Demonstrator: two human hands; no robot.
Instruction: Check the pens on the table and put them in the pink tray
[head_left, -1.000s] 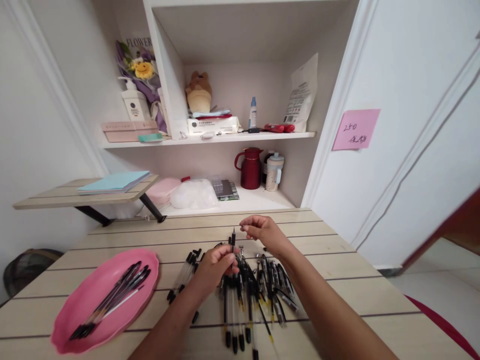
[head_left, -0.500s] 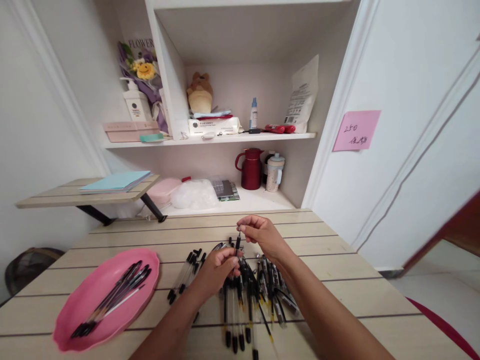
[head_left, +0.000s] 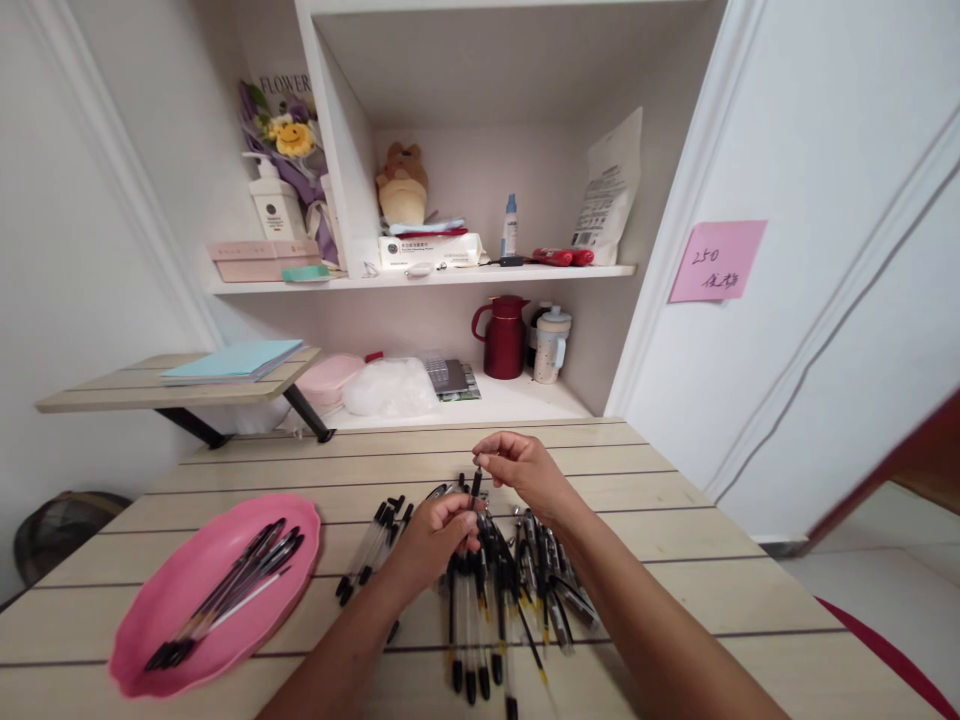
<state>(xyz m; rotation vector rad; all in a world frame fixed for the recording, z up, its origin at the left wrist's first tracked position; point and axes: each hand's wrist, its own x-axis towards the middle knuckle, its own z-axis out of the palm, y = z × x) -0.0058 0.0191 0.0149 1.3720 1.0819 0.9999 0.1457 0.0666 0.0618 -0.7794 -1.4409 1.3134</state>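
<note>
My left hand [head_left: 433, 538] is closed around a black pen [head_left: 475, 486] held upright over the table. My right hand [head_left: 520, 467] pinches the pen's top end with thumb and forefinger. Below both hands lies a heap of several black pens and clear pen barrels [head_left: 510, 590] on the wooden table [head_left: 675, 560]. A few more pens [head_left: 373, 553] lie just left of my left hand. A pink oval tray [head_left: 157, 620] at the front left holds several assembled pens [head_left: 229, 592].
Behind the table a white shelf unit [head_left: 480, 276] carries a red jug [head_left: 504, 337], a cup, bottles, boxes and a plush toy. A small side table [head_left: 172, 385] with a blue folder stands at left. A pink note [head_left: 716, 260] sticks on the right wall.
My right hand has come down and left onto the top of the pen held by my left hand; a second ago the two were apart.
</note>
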